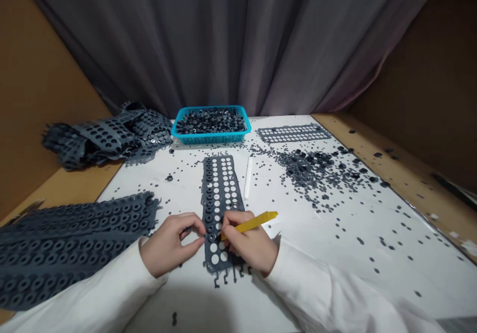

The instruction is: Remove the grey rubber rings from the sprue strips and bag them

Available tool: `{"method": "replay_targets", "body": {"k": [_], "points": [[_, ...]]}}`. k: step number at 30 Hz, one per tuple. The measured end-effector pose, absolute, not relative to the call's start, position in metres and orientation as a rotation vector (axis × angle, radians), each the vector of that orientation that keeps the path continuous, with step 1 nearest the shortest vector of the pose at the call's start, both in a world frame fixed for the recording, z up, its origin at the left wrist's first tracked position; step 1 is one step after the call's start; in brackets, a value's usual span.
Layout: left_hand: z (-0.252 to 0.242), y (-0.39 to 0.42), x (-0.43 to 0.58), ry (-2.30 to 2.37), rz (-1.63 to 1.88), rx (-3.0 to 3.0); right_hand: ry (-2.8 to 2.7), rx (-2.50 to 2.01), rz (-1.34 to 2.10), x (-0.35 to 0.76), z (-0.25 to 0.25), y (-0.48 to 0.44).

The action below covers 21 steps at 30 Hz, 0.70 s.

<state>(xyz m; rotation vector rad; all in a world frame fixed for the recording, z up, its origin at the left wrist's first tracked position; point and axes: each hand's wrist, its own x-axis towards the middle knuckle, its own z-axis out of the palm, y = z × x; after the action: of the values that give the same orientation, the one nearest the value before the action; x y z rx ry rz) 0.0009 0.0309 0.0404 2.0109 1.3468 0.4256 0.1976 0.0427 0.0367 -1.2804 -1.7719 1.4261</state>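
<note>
As for the sheet: dark grey, long and narrow, laid flat lengthwise on the table, ragged at both ends; lined with dark rings down the left edge except nearest, pierced alongside with rows of round holes, mostly showing white. As for the tool: yellow, slim, gripped aslant in the right hand, lower end over the sheet's near part.

Strip on table, left hand at its left edge, right hand over its right side, tool in right hand. Stick just right of strip. Basket behind, parts inside; second strip to its right, scrap heap before that. Left: sheets, bundle behind. Curtain at back.
</note>
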Motion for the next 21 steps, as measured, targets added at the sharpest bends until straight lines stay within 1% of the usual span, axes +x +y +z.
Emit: {"method": "replay_targets", "body": {"k": [6,12,18,21], "points": [[0.0412,0.0272,0.0079,1.269,0.522,2.075,-1.769,-1.265,1.448,0.1981,0.0366,0.0424],[0.0414,0.0307,0.0068,1.318,0.45,2.005,-1.743,-1.27,1.478,0.1982,0.0325,0.0425],[0.0461,0.0313,0.0065,1.32,0.449,2.001,-1.653,-1.235,1.55,0.1993,0.0347,0.044],[0.047,0.031,0.0084,1.377,0.467,2.019,-1.591,-1.23,1.518,0.1985,0.0363,0.0479]]}}
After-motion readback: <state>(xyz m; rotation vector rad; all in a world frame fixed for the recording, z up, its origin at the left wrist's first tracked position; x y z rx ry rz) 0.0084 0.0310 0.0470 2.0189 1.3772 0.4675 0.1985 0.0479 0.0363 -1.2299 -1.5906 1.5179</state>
